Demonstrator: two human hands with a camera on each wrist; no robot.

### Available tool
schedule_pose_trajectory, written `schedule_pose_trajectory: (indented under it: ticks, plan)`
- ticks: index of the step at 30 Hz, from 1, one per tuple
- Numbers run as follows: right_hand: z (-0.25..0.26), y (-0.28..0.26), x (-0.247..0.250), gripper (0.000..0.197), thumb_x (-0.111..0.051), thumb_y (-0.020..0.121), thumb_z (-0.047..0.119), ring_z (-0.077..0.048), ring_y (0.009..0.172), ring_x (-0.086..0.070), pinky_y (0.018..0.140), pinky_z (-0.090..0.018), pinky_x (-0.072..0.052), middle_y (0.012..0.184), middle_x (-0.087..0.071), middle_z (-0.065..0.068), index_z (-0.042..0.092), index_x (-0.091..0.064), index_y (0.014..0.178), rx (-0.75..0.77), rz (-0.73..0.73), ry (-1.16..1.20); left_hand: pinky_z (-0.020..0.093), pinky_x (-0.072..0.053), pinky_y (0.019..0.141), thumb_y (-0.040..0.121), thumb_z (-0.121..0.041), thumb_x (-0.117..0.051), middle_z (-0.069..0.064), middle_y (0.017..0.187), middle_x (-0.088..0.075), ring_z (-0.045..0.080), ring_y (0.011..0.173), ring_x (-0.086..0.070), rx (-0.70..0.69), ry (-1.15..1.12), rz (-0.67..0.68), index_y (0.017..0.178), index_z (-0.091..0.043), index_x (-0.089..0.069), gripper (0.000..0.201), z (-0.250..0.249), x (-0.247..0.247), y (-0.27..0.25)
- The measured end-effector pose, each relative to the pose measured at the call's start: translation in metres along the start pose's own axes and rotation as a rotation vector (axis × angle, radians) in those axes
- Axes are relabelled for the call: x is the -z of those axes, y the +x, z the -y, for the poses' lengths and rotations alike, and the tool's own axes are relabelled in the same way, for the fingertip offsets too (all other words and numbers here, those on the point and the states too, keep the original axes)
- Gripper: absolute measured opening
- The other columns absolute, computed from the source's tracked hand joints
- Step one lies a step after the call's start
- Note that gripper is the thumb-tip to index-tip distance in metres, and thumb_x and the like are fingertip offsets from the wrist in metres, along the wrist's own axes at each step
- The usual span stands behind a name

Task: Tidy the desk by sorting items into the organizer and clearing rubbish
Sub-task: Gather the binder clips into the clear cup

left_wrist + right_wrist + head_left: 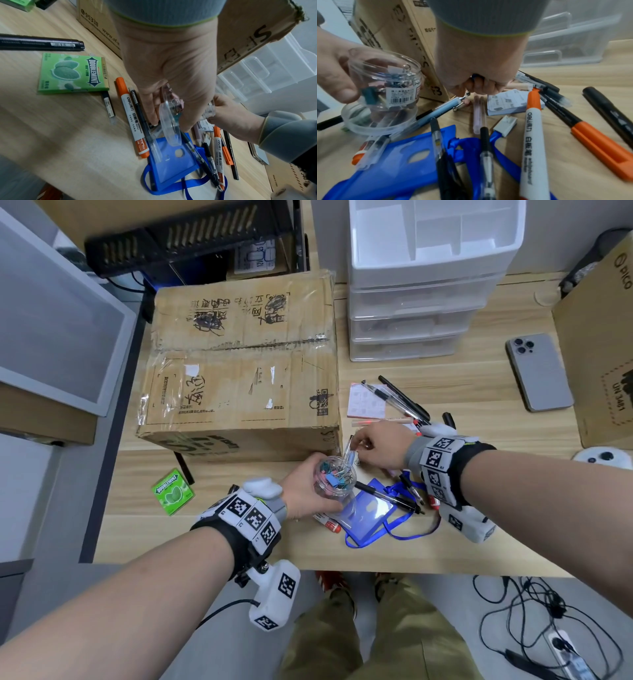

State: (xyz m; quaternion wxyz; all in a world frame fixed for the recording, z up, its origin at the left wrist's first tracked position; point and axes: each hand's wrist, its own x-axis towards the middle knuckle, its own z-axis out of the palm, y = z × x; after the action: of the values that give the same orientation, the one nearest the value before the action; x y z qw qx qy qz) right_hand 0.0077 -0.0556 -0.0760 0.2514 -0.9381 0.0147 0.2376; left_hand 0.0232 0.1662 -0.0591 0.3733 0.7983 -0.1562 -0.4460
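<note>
My left hand point(308, 491) grips a clear open jar point(334, 477) of coloured binder clips, held just above the desk. The jar point(388, 83) tilts toward my right hand, with a clear lid point(368, 125) beneath it. My right hand point(363, 445) hovers at the jar's mouth with its fingers curled round a small blue binder clip point(476, 76). Another clip with wire handles point(460, 104) lies on the desk under those fingertips, next to a pale blue pen point(440, 108). The white drawer organizer point(421, 268) stands at the back.
A big cardboard box point(239, 364) fills the left of the desk. Pens and markers point(404, 398), sticky notes point(366, 402), a blue badge holder point(370, 508) with lanyard and a gum pack point(173, 491) lie around my hands. A phone point(537, 371) and another box point(603, 337) sit at the right.
</note>
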Motion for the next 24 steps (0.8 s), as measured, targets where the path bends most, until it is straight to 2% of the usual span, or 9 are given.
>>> schedule_pose_trajectory:
  ticks: [4, 6, 8, 12, 14, 17, 19, 21, 24]
  plan:
    - [-0.004, 0.0, -0.005, 0.035, -0.058, 0.081, 0.024, -0.015, 0.091, -0.066, 0.076, -0.031, -0.057, 0.095, -0.071, 0.012, 0.031, -0.07, 0.113, 0.022, 0.006, -0.103, 0.009, -0.051, 0.074, 0.064, -0.008, -0.09, -0.013, 0.1, -0.065, -0.01, 0.082, -0.064, 0.005, -0.015, -0.002, 0.124, -0.018, -0.045, 0.076, 0.0, 0.001, 0.0]
    - [-0.006, 0.0, -0.006, 0.033, -0.057, 0.082, 0.022, -0.016, 0.094, -0.066, 0.075, -0.032, -0.057, 0.101, -0.072, 0.01, 0.031, -0.071, 0.111, 0.055, -0.034, -0.159, 0.011, -0.052, 0.076, 0.063, -0.01, -0.091, -0.013, 0.101, -0.066, -0.008, 0.084, -0.065, 0.007, -0.017, 0.003, 0.125, -0.018, -0.046, 0.077, 0.0, 0.001, 0.0]
    - [-0.007, 0.001, -0.008, 0.029, -0.056, 0.084, 0.024, -0.017, 0.092, -0.066, 0.073, -0.033, -0.058, 0.099, -0.072, 0.009, 0.031, -0.071, 0.108, 0.061, -0.036, -0.218, 0.013, -0.053, 0.079, 0.063, -0.011, -0.091, -0.013, 0.101, -0.066, -0.005, 0.085, -0.066, 0.01, -0.019, -0.001, 0.126, -0.018, -0.046, 0.077, 0.0, 0.001, 0.0]
    - [-0.008, -0.001, -0.008, 0.015, -0.062, 0.073, 0.033, -0.017, 0.073, -0.063, 0.064, -0.032, -0.057, 0.074, -0.066, 0.009, 0.025, -0.065, 0.085, 0.05, 0.03, -0.216, 0.011, -0.052, 0.078, 0.064, -0.008, -0.09, -0.013, 0.099, -0.066, -0.009, 0.081, -0.065, 0.009, -0.034, -0.011, 0.124, -0.017, -0.047, 0.074, -0.001, 0.0, -0.002]
    - [-0.008, -0.005, -0.004, 0.019, -0.064, 0.072, 0.034, -0.018, 0.062, -0.06, 0.059, -0.029, -0.053, 0.066, -0.063, 0.006, 0.019, -0.06, 0.082, -0.025, 0.075, -0.033, 0.012, -0.053, 0.079, 0.064, -0.008, -0.09, -0.012, 0.1, -0.066, -0.007, 0.082, -0.066, 0.006, -0.026, -0.002, 0.123, -0.017, -0.046, 0.074, -0.002, 0.0, -0.002]
    - [-0.006, -0.013, 0.007, 0.026, -0.056, 0.083, 0.03, -0.022, 0.043, -0.055, 0.051, -0.029, -0.048, 0.051, -0.061, -0.005, 0.005, -0.055, 0.078, -0.166, 0.169, 0.348, 0.022, -0.055, 0.086, 0.062, -0.009, -0.09, -0.007, 0.104, -0.068, 0.007, 0.093, -0.069, 0.006, -0.003, 0.016, 0.125, -0.017, -0.047, 0.077, -0.005, 0.001, 0.0]
    - [-0.005, -0.015, 0.015, 0.025, -0.045, 0.084, 0.023, -0.023, 0.036, -0.042, 0.041, -0.023, -0.033, 0.042, -0.05, -0.008, 0.006, -0.047, 0.066, -0.291, 0.271, 0.65, 0.021, -0.055, 0.085, 0.063, -0.008, -0.089, -0.005, 0.105, -0.069, 0.01, 0.094, -0.069, 0.006, 0.012, 0.031, 0.125, -0.017, -0.048, 0.075, -0.008, -0.001, 0.001]
    - [-0.003, -0.021, 0.029, 0.014, -0.04, 0.075, 0.019, -0.015, 0.038, -0.027, 0.04, -0.019, -0.014, 0.046, -0.037, -0.001, 0.013, -0.04, 0.063, -0.371, 0.333, 0.971, 0.014, -0.053, 0.079, 0.064, -0.007, -0.088, -0.006, 0.103, -0.069, 0.007, 0.09, -0.068, 0.0, 0.035, 0.046, 0.124, -0.018, -0.049, 0.072, -0.015, -0.006, 0.003]
    - [-0.002, -0.028, 0.046, 0.006, -0.042, 0.061, 0.017, -0.011, 0.04, -0.021, 0.042, -0.017, -0.007, 0.06, -0.037, -0.005, 0.012, -0.041, 0.062, -0.323, 0.374, 1.295, 0.012, -0.051, 0.08, 0.063, -0.01, -0.089, -0.005, 0.105, -0.069, 0.008, 0.092, -0.067, -0.025, 0.061, 0.068, 0.123, -0.018, -0.049, 0.073, -0.027, -0.018, 0.008]
